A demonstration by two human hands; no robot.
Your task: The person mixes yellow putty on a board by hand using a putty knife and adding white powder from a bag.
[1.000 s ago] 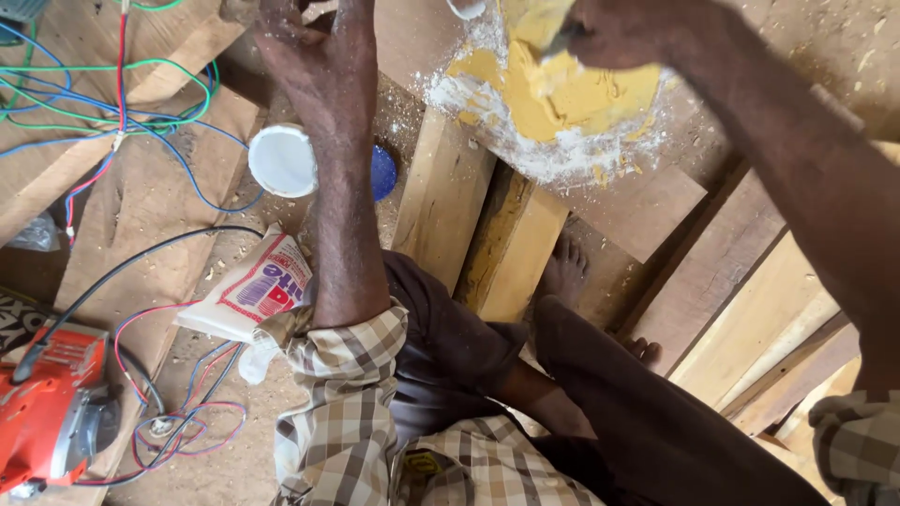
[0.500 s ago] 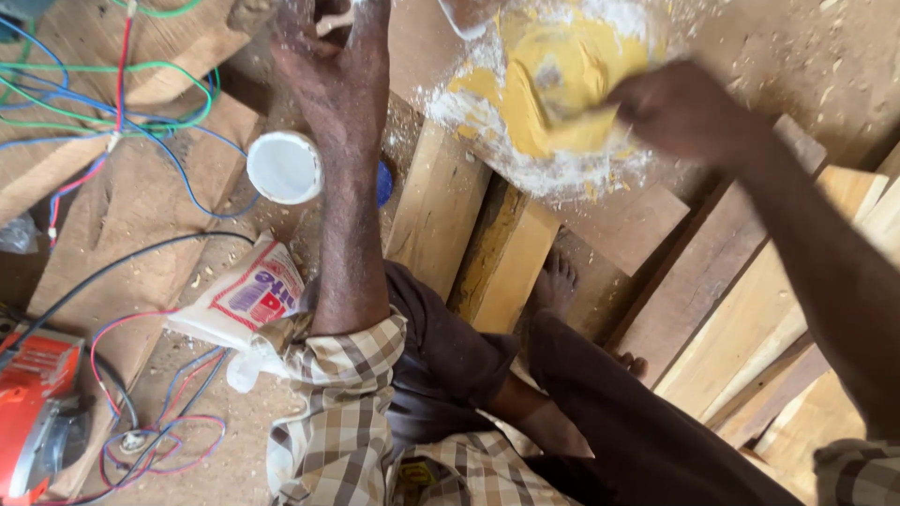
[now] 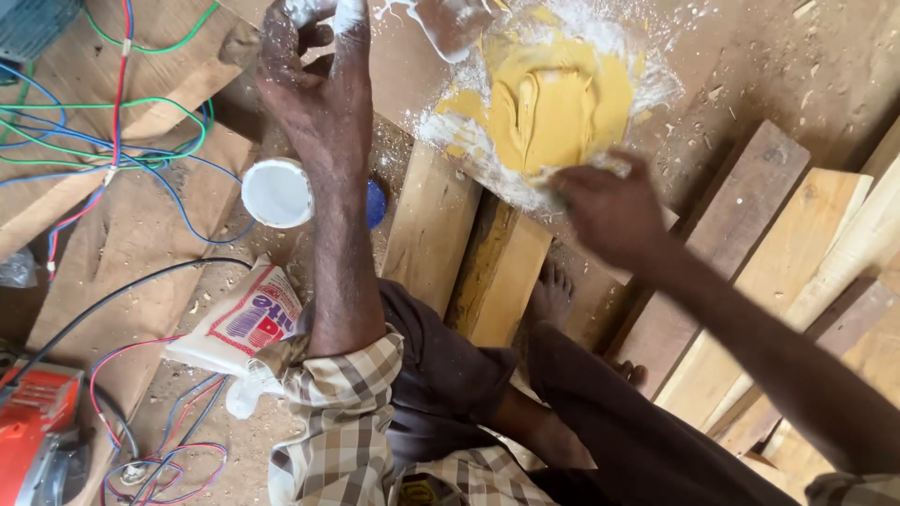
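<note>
Dusty workshop floor (image 3: 769,66) of sawdust-covered boards, pale wooden planks (image 3: 750,281) stacked at 3 o'clock. Yellow putty mound ringed with white powder (image 3: 562,103) sits on a brown board at 12 o'clock. Right hand (image 3: 609,211) hovers at the mound's lower edge, fingers curled together, grip unclear. Left hand (image 3: 314,84) at 11 o'clock, powder-coated fingers spread apart, holding nothing. White round lid (image 3: 277,192) beside the left forearm; printed paper bag (image 3: 239,323), tangled coloured wires (image 3: 112,141), orange power tool (image 3: 33,422) at 8 o'clock.

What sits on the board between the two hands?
In the head view, a smeared patch of yellow paste ringed with white powder lies between the left hand and right hand.
</note>
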